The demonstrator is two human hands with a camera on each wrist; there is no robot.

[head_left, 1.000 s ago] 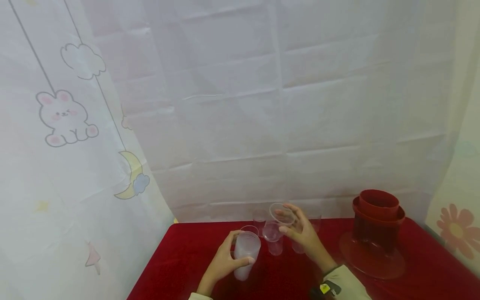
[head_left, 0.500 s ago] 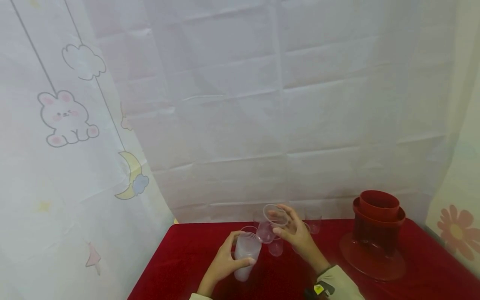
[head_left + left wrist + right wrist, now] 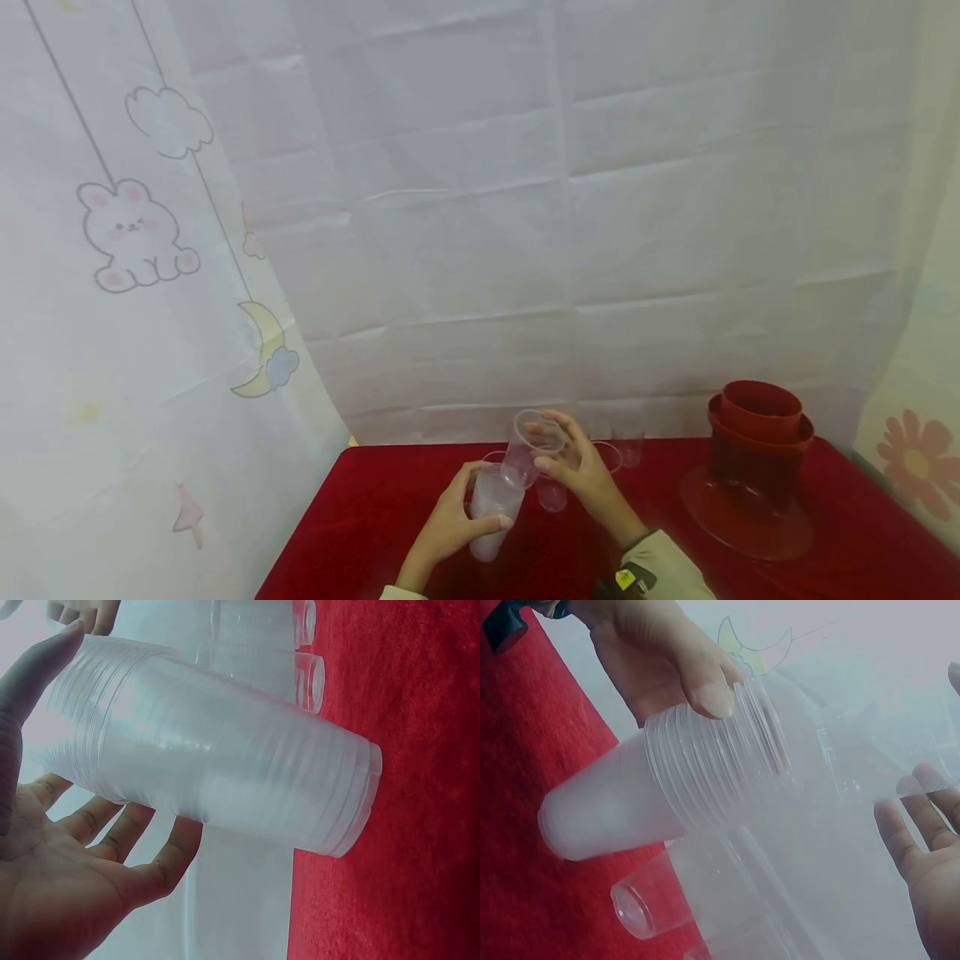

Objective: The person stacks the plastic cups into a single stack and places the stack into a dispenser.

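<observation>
In the head view my left hand (image 3: 448,518) grips a tilted stack of nested clear plastic cups (image 3: 495,504) over the red cloth. The thumb lies along one side and the fingers along the other, as the left wrist view shows on the cup stack (image 3: 225,750). My right hand (image 3: 583,475) holds one clear plastic cup (image 3: 522,454) between thumb and fingers. Its base overlaps the mouth of the stack in the head view. From the right wrist, the single cup (image 3: 847,761) looks faint against the pale wall, with its base facing the stack's rims (image 3: 712,757).
Behind the hands, other clear cups stand on the red cloth (image 3: 360,517), among them a near cup (image 3: 552,497) and a far cup (image 3: 630,447). A red plastic piece (image 3: 757,467) with a wide round base stands at the right. A white curtain (image 3: 465,358) closes off the back.
My right hand has moved left with the single cup, bringing its base over to the stack's mouth. The left hand and the stack have stayed nearly still.
</observation>
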